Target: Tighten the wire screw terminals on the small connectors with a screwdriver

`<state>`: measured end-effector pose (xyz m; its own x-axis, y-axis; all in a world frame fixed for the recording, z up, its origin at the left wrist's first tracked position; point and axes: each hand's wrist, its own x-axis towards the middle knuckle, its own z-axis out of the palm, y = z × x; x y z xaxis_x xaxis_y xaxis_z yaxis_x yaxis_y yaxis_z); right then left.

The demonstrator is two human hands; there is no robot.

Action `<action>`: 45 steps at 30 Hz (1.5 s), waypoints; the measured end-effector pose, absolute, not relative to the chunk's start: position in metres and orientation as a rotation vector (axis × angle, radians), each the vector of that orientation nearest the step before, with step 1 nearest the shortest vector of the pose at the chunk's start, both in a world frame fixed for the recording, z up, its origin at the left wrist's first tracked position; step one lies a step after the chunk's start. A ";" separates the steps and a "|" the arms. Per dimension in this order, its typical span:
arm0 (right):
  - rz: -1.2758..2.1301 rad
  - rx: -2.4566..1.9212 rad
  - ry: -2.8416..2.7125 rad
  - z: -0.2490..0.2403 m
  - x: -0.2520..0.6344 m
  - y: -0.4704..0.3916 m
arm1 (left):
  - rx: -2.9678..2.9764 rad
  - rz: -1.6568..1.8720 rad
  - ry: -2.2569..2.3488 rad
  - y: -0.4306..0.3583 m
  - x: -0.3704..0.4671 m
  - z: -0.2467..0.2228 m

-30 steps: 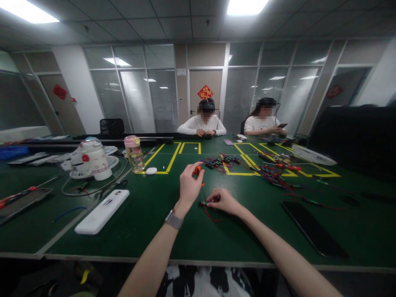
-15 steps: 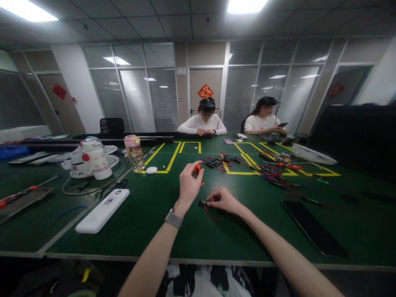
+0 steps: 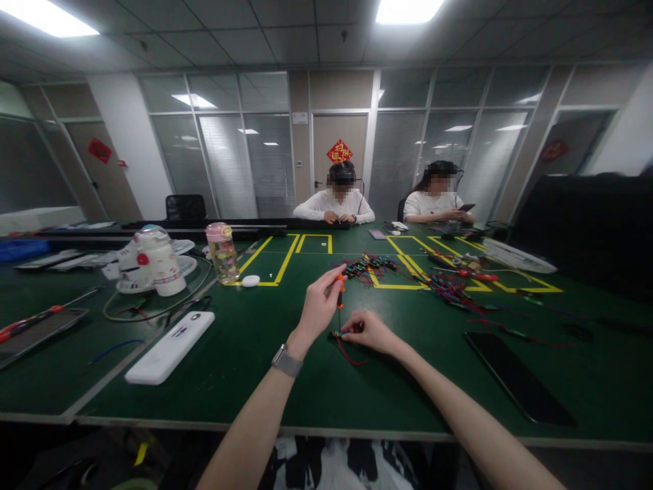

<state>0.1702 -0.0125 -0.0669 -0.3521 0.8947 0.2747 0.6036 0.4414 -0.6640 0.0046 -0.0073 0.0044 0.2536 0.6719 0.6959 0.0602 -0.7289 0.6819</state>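
My left hand (image 3: 320, 303) is closed round the orange-and-black handle of a screwdriver (image 3: 340, 291), which stands nearly upright. Its thin shaft points down to a small green circuit board (image 3: 335, 335) on the table. My right hand (image 3: 370, 331) pinches the board's right end with thumb and fingers, resting on the table. A red wire (image 3: 352, 356) trails from the board toward me. Where exactly the screwdriver's tip meets the board is too small to make out.
Heaps of wired boards (image 3: 370, 267) lie beyond my hands, with more (image 3: 451, 289) at right. A black phone (image 3: 517, 374) lies right, a white power bank (image 3: 171, 348) left. A pink-lidded bottle (image 3: 222, 255) stands behind it. Two people sit across the green table (image 3: 388, 401).
My left hand has shifted slightly right, and the screwdriver has gone from leaning left to nearly upright. My right hand and the board have stayed in place.
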 end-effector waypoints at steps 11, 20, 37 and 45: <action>0.608 -1.253 -2.081 -0.068 0.171 -0.011 | 2.137 1.716 0.974 -0.008 0.001 0.005; 0.607 -1.247 -2.101 -0.066 0.172 -0.012 | 1.813 1.513 0.678 -0.003 0.004 0.005; 0.645 -1.239 -2.093 -0.065 0.172 -0.011 | 1.945 1.528 0.676 0.000 0.001 0.004; 0.651 -1.246 -2.083 -0.066 0.172 -0.010 | 2.092 1.652 0.900 -0.007 0.000 0.007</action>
<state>0.1722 -0.0103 -0.0664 -0.3640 0.8958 0.2551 0.5909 0.4338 -0.6802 0.0000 -0.0068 0.0066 0.1299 0.6523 0.7467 0.2740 -0.7474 0.6053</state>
